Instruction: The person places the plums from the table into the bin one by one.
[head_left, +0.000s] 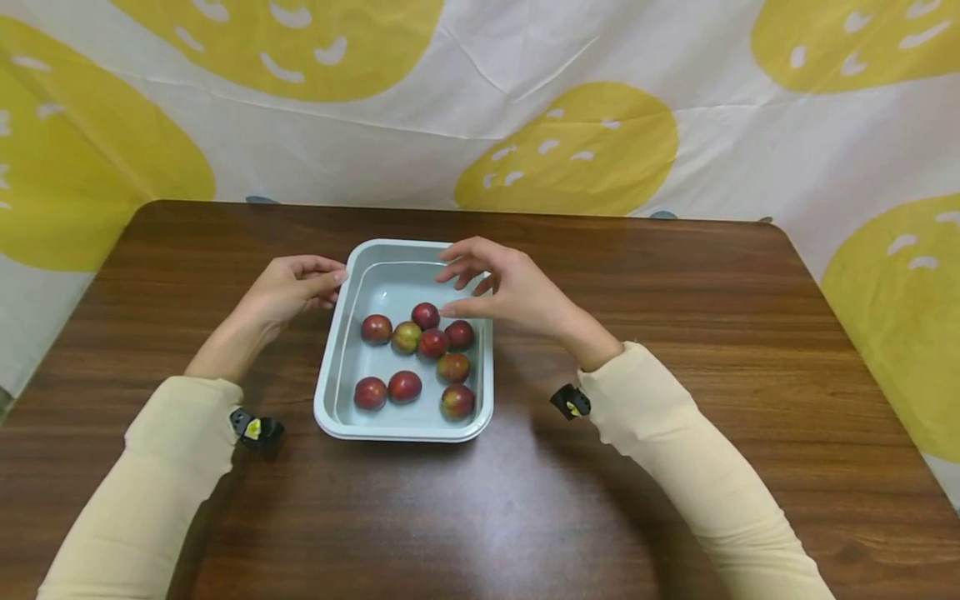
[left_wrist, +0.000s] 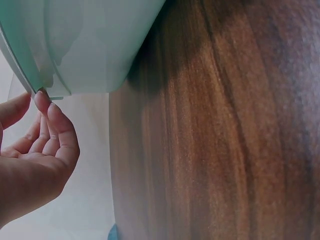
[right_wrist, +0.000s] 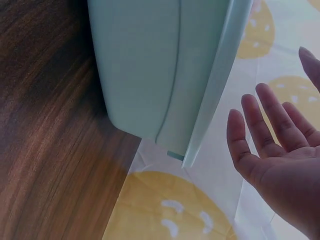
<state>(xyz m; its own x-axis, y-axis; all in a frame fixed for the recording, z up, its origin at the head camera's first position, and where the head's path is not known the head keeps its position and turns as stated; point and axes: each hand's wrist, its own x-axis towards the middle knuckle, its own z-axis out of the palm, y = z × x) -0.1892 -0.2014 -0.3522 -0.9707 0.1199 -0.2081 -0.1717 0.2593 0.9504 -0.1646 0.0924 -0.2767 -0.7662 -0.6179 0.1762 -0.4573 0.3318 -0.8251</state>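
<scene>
A pale blue-green plastic tub stands on the table with several red plums on its floor, some showing yellow-green. At its far left side, my left hand pinches the rim between thumb and forefinger; the left wrist view shows those fingers at the corner of the tub wall. Over the tub's right side hovers my right hand, fingers spread and thumb apart, nothing held. Its thumb tip overlaps the edge of a dark red plum in the head view. The right wrist view shows this hand above the rim.
The brown wood-grain table has rounded far corners. Behind it hangs a white cloth with large yellow fruit shapes. Dark straps sit at both sleeve cuffs.
</scene>
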